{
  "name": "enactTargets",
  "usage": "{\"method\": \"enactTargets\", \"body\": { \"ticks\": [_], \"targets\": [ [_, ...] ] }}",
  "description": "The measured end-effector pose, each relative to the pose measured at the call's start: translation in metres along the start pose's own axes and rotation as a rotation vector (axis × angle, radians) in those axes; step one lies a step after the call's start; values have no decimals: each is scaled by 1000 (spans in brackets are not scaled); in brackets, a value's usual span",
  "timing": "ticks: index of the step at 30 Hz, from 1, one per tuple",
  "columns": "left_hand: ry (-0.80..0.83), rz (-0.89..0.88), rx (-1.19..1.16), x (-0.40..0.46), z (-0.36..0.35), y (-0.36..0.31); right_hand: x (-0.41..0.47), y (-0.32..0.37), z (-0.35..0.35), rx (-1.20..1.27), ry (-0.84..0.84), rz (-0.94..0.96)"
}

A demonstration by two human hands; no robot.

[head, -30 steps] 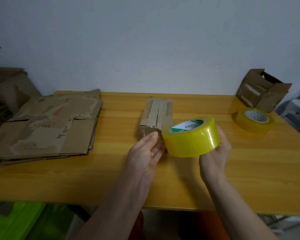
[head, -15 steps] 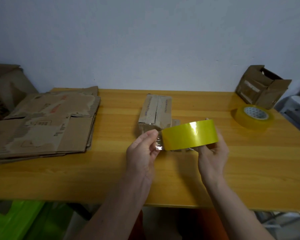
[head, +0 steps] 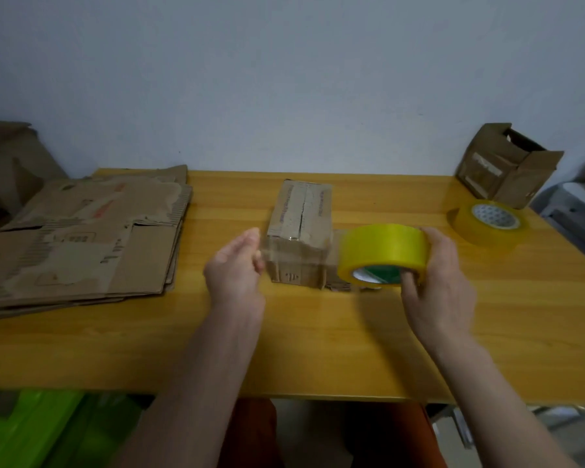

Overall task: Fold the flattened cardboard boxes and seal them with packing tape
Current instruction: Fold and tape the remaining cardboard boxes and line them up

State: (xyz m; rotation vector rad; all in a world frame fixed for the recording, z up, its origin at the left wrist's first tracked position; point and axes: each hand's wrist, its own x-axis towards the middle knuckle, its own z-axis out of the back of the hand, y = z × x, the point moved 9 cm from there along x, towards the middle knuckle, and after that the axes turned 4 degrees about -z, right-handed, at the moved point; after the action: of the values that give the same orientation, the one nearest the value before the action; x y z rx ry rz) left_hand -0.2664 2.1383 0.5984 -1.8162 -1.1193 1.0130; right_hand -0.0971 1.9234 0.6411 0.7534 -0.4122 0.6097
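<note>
At 3 o'clock of the box [head: 299,238], my right hand [head: 436,282] grips the light roll [head: 384,253]; left hand [head: 237,265] pinches its sticky, limp end.

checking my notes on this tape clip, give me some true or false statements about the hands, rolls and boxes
1. The right hand grips a yellow tape roll. True.
2. The left hand rests flat on the cardboard stack. False: it pinches the tape end beside the small box, apart from the stack.
3. A second roll lies flat on the table, right of the held one. True.
4. The open box stands at the table's near left corner. False: it stands at the far right.
5. The small box's top seam runs away from the person. True.
</note>
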Motion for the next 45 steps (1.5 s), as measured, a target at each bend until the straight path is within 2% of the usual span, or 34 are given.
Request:
{"method": "enactTargets", "body": {
  "ticks": [2, 4, 10, 16, 24, 29, 34, 36, 38, 41, 43, 45],
  "targets": [
    [41, -70, 48, 8, -2, -12, 5, -7, 2, -117, 15, 21],
    [62, -85, 99, 12, -5, -13, 9, -15, -1, -130, 40, -15],
    [-7, -83, 181, 30, -5, -5, 18, -12, -12, -214, 76, -8],
    [-7, -93, 200, 46, -8, -10, 25, -8, -19, -237, 117, -29],
    [-26, 76, 250, 62, 6, 23, 16, -12, -50, -261, 257, -7],
    [64, 91, 232, 65, -6, 34, 19, -7, -57, -302, 276, -10],
    [127, -53, 494, 70, -14, 29, 21, -2, -60, -324, 310, -4],
    [85, -98, 673, 77, -9, 22, 24, -1, -57, -336, 302, -4],
    [48, -236, 765, 79, -5, 7, 26, 3, -55, -342, 302, 8],
    [165, -522, 781, 64, -19, -17, 25, 16, -56, -349, 332, 47],
    [222, -578, 821, 60, -22, -27, 25, 24, -56, -334, 344, 56],
    [306, -572, 956, 60, -30, -32, 23, 33, -55, -312, 354, 65]
  ]
}}
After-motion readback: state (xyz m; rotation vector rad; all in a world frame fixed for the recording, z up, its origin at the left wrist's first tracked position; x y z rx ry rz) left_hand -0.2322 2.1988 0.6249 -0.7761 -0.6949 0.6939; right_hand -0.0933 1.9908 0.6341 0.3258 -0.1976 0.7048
